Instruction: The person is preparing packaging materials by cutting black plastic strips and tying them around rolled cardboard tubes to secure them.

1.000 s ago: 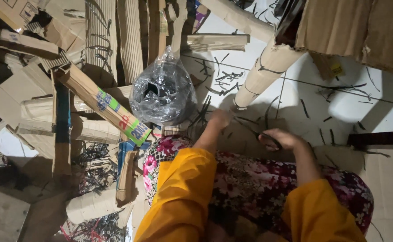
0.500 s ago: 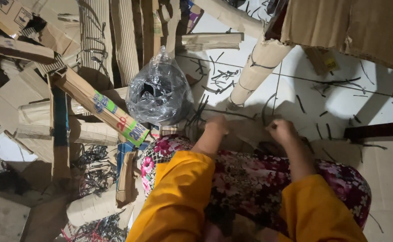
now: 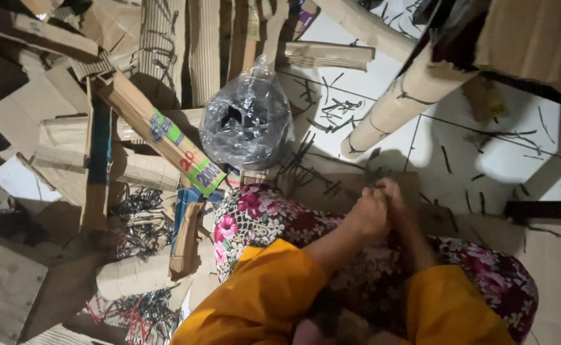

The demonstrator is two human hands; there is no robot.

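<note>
My left hand (image 3: 365, 216) and my right hand (image 3: 392, 191) are pressed together above my knee, which is covered in floral cloth (image 3: 274, 220). The left is curled into a fist; the right sits behind it with its fingers mostly hidden. I cannot see anything held between them. Both arms wear yellow sleeves (image 3: 261, 291). Under the hands lies a flat brown cardboard sheet (image 3: 331, 176). A clear plastic bag (image 3: 248, 121) with dark contents stands just beyond my knee, to the left of the hands.
Cardboard strips and folded boxes are heaped on the left, one with a green and blue print (image 3: 178, 150). A cardboard tube (image 3: 402, 105) leans across the white tiled floor (image 3: 485, 147), which is strewn with thin dark scraps. A large cardboard piece (image 3: 536, 38) overhangs at the upper right.
My hands were apart on the cardboard sheet; they have come together over my knee. The view has shifted slightly.
</note>
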